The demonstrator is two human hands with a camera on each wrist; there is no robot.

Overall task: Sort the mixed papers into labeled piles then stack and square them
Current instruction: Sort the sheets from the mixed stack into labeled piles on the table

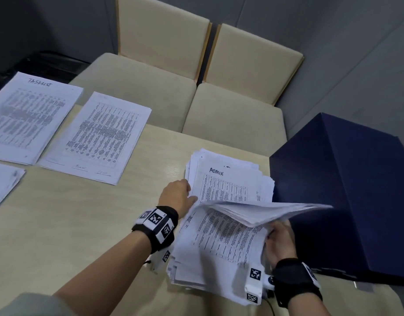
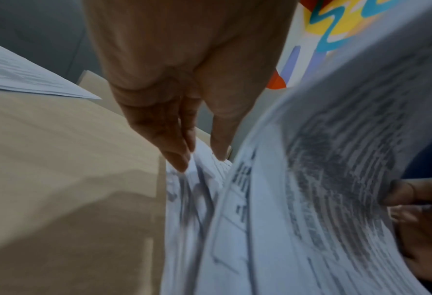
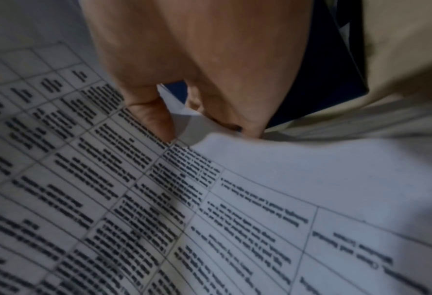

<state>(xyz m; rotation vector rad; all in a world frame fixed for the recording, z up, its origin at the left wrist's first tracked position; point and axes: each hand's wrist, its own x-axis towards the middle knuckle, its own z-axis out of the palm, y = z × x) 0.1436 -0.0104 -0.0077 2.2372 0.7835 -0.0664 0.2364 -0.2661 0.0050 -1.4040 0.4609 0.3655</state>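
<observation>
A loose mixed stack of printed papers (image 1: 219,252) lies on the table's near right. Beyond it lies a messy pile topped by a sheet marked ADMIN (image 1: 228,185). My right hand (image 1: 279,238) pinches the right edge of a thick bundle of sheets (image 1: 264,212) and holds it lifted off the mixed stack, bowed upward. In the right wrist view that right hand (image 3: 204,131) has a curled paper edge (image 3: 197,125) between thumb and finger. My left hand (image 1: 178,197) has straight fingers (image 2: 179,159) that touch the papers' left edges (image 2: 209,169).
On the beige table (image 1: 82,224), far left, lie a pile marked TASKLIST (image 1: 30,115) and a second sorted pile (image 1: 98,135). A third pile (image 1: 2,185) lies at the left edge. A dark blue box (image 1: 347,190) stands right of the papers. Two cream chairs (image 1: 164,71) stand behind the table.
</observation>
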